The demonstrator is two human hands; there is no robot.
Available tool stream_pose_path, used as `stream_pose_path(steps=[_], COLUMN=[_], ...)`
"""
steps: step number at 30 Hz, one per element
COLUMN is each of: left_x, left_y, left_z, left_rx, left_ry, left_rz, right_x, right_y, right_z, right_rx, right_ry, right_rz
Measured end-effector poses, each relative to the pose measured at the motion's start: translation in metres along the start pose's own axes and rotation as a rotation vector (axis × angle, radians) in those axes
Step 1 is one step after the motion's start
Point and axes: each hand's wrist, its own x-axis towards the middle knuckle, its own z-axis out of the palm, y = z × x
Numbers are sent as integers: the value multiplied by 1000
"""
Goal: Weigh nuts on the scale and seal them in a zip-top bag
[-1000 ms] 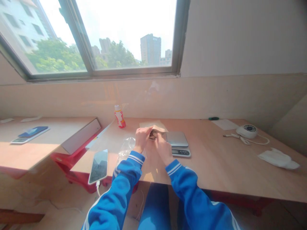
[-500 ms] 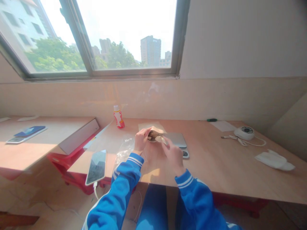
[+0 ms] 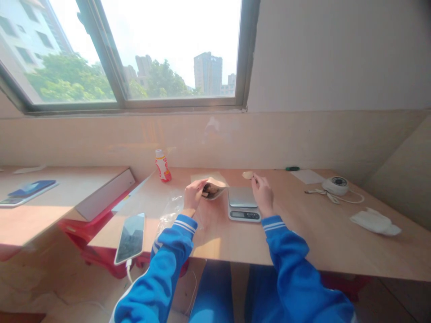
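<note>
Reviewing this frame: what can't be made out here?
Head view, the only one:
- Scale display: too small to read.
- Contents of the brown pouch: dark, blurred, partly hidden by the left hand.
- Small pale piece at the right hand: too small to identify; held or set down, unclear.
- Bottle label: blurred.
- Both elbows: cut off by the bottom edge.

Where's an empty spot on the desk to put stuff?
There's bare wood between the scale and the white cloth, before the round device. Crowded leftward: left hand on the paper bag, plastic wrap, phone. The right hand pinches a pale piece behind the scale.
</note>
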Motion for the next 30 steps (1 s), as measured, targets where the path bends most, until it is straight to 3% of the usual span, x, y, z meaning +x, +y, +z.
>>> stream_pose_path(steps=[3,8,13,20,24,26,28,30], left_x=[1,0,1,1,3,5,6,5], left_y=[1,2,3,8,9,10,12,15], left_z=[0,0,0,-3,-5,-4,-1,1], left_rx=[-13,-33,-51,-80,-93,-104,-115,-122], left_ry=[0,5,-1,4,-5,-15,-22,-22], left_rz=[-16,-42,-67,-108,-133,-143,-155,-172], right_x=[-11,-29,-25,-11,-30,-45,-58,-64], right_y=[15,29,22,-5,-27,-46,-69,-91], right_z=[20,25,24,44,28,19,16,22], right_rx=[-60,-38,47,90,147,287,411,391], right_ry=[-202,-206,-225,-327,-212,-183,-273,-357], right_rz=[-74,-72,-128,-230,-194,-280,-444,-544])
